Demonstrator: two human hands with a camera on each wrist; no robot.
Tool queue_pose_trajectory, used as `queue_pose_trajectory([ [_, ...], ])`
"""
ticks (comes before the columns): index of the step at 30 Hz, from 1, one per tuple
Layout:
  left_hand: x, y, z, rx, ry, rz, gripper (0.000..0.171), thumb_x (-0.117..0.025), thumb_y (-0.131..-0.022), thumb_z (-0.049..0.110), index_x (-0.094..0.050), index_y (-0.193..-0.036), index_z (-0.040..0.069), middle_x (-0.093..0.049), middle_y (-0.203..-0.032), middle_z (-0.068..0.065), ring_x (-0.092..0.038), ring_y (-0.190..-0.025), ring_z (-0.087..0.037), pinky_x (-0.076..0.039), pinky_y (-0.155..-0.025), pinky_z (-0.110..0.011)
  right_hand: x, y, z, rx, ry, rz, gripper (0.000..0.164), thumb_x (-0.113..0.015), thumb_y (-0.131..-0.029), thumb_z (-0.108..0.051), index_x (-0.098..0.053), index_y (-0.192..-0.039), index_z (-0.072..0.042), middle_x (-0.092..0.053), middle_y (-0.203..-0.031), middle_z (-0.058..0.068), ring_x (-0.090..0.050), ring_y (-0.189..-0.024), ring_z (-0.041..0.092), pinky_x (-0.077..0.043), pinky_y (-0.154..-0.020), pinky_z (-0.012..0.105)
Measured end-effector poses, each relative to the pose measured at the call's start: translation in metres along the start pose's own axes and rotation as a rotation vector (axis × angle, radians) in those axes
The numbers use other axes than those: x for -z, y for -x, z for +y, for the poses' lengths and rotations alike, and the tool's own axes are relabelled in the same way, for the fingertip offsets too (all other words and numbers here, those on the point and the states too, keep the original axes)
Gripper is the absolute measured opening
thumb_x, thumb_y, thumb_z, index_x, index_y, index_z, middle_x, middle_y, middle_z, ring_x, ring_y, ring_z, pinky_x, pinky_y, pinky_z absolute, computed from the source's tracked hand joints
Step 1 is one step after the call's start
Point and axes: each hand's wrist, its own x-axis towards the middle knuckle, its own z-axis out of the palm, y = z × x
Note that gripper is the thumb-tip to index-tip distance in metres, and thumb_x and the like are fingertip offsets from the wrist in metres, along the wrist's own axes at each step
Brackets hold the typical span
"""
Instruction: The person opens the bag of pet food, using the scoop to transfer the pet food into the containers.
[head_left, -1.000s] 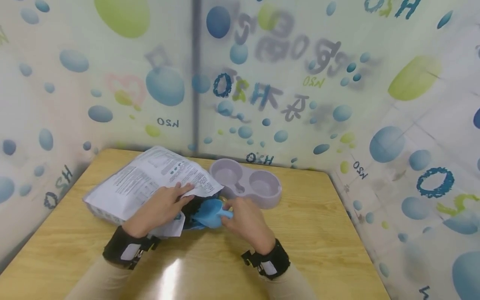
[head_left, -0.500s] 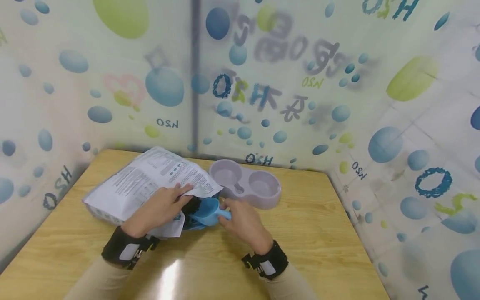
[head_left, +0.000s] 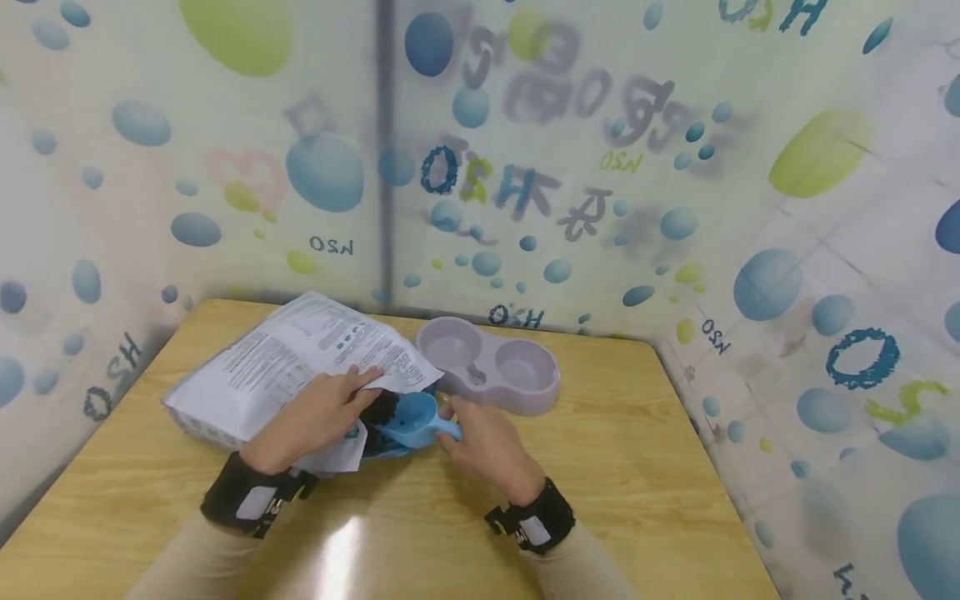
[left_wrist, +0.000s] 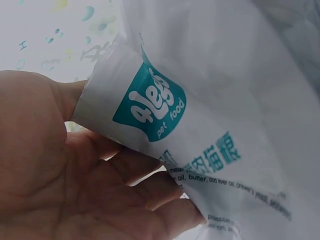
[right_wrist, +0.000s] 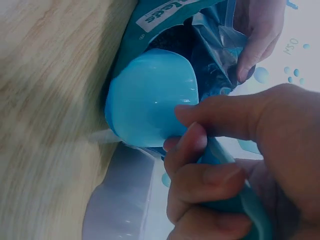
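The white bag (head_left: 258, 367) lies on its side on the desk (head_left: 645, 475), left of and beyond the left grip (head_left: 311, 421). Its length runs from far left to near right, so its mouth faces the right grip (head_left: 487, 446). The left grip pinches the bag's edge, thumb on one face and fingers on the other, presumably to lift the flap and keep the mouth from sagging shut.

Just right of the left grip, in the bag's mouth, is the blue scoop (head_left: 412, 425). Its long axis runs crosswise, the bowl end pointing left into the bag and the handle coming back to the right grip. The scoop's hollow faces up, likely so that loose pieces stay in; a few dark specks show inside it. The right grip is wrapped around the handle, thumb toward the bowl, which should give control over its tilt.

Beyond the right grip, near the bag's corner, sits the lilac double dish (head_left: 491, 358), both wells facing up, perhaps put there to be within easy reach.
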Motion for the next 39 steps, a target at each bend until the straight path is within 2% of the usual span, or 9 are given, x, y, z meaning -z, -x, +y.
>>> queue_pose_trajectory([
  [5,0.000,0.001,-0.001,0.004,-0.013,-0.002,0.059,-0.051,-0.125,0.040,-0.052,-0.175,0.008,-0.036,-0.182,-0.037,-0.058,-0.068,-0.018,-0.038,-0.058,-0.033,-0.007,-0.001,0.001,0.007,0.003,-0.010,0.020,-0.085,-0.108,-0.020,-0.071,-0.120,-0.013,-0.060,-0.084,0.000,-0.058,-0.072,0.013,-0.044,-0.063,0.026],
  [11,0.000,0.001,0.000,0.004,-0.009,-0.016,0.061,-0.050,-0.125,0.042,-0.051,-0.176,0.009,-0.033,-0.183,-0.036,-0.062,-0.071,-0.020,-0.038,-0.058,-0.034,-0.010,0.000,0.003,0.002,-0.008,-0.006,0.022,-0.084,-0.109,-0.020,-0.071,-0.124,-0.012,-0.061,-0.086,0.000,-0.058,-0.073,0.014,-0.045,-0.064,0.027],
  [16,0.001,0.000,0.001,-0.010,-0.015,-0.009,0.060,-0.049,-0.125,0.041,-0.052,-0.176,0.009,-0.037,-0.182,-0.036,-0.071,-0.088,-0.021,-0.040,-0.061,-0.035,-0.006,0.002,0.005,-0.029,-0.032,-0.008,0.022,-0.082,-0.111,-0.021,-0.073,-0.128,-0.012,-0.065,-0.088,0.000,-0.059,-0.074,0.014,-0.046,-0.064,0.027],
  [18,0.001,-0.001,0.001,-0.015,-0.013,-0.008,0.059,-0.049,-0.125,0.039,-0.052,-0.175,0.008,-0.036,-0.182,-0.036,-0.069,-0.079,-0.020,-0.039,-0.061,-0.035,-0.003,0.003,0.005,-0.042,-0.046,-0.017,0.021,-0.081,-0.111,-0.021,-0.072,-0.128,-0.012,-0.065,-0.088,-0.001,-0.060,-0.074,0.013,-0.046,-0.063,0.027],
  [23,0.001,-0.001,0.000,-0.020,-0.011,-0.007,0.058,-0.050,-0.125,0.037,-0.052,-0.175,0.008,-0.034,-0.182,-0.037,-0.065,-0.071,-0.018,-0.038,-0.060,-0.034,-0.001,0.004,0.008,-0.056,-0.060,-0.032,0.018,-0.080,-0.112,-0.019,-0.071,-0.126,-0.012,-0.065,-0.090,-0.001,-0.061,-0.075,0.014,-0.048,-0.064,0.028],
  [28,0.001,-0.001,-0.001,-0.028,-0.017,0.002,0.058,-0.051,-0.125,0.036,-0.053,-0.174,0.006,-0.038,-0.180,-0.038,-0.070,-0.080,-0.021,-0.038,-0.060,-0.035,-0.001,0.004,0.011,-0.066,-0.074,-0.048,0.015,-0.078,-0.112,-0.017,-0.070,-0.123,-0.012,-0.066,-0.092,0.000,-0.062,-0.077,0.015,-0.048,-0.065,0.029],
  [31,0.001,-0.001,-0.002,-0.031,-0.017,0.009,0.057,-0.051,-0.125,0.036,-0.054,-0.174,0.006,-0.039,-0.180,-0.037,-0.068,-0.078,-0.022,-0.038,-0.060,-0.034,-0.002,0.002,0.014,-0.062,-0.088,-0.058,0.014,-0.077,-0.113,-0.015,-0.069,-0.124,-0.012,-0.066,-0.094,0.001,-0.062,-0.078,0.016,-0.048,-0.066,0.029],
  [35,0.001,-0.001,-0.003,-0.031,-0.003,0.016,0.058,-0.050,-0.125,0.037,-0.054,-0.174,0.006,-0.039,-0.179,-0.039,-0.045,-0.059,-0.016,-0.037,-0.058,-0.032,-0.004,-0.001,0.018,-0.040,-0.109,-0.065,0.014,-0.076,-0.113,-0.011,-0.069,-0.126,-0.012,-0.068,-0.098,0.002,-0.062,-0.083,0.017,-0.051,-0.072,0.030],
  [39,0.001,-0.001,-0.003,-0.028,0.002,0.017,0.058,-0.050,-0.125,0.038,-0.054,-0.174,0.007,-0.039,-0.178,-0.040,-0.035,-0.056,-0.013,-0.036,-0.057,-0.031,-0.005,-0.002,0.022,0.013,-0.117,-0.049,0.013,-0.075,-0.112,-0.007,-0.070,-0.124,-0.011,-0.070,-0.102,0.004,-0.063,-0.090,0.019,-0.055,-0.082,0.034],
])
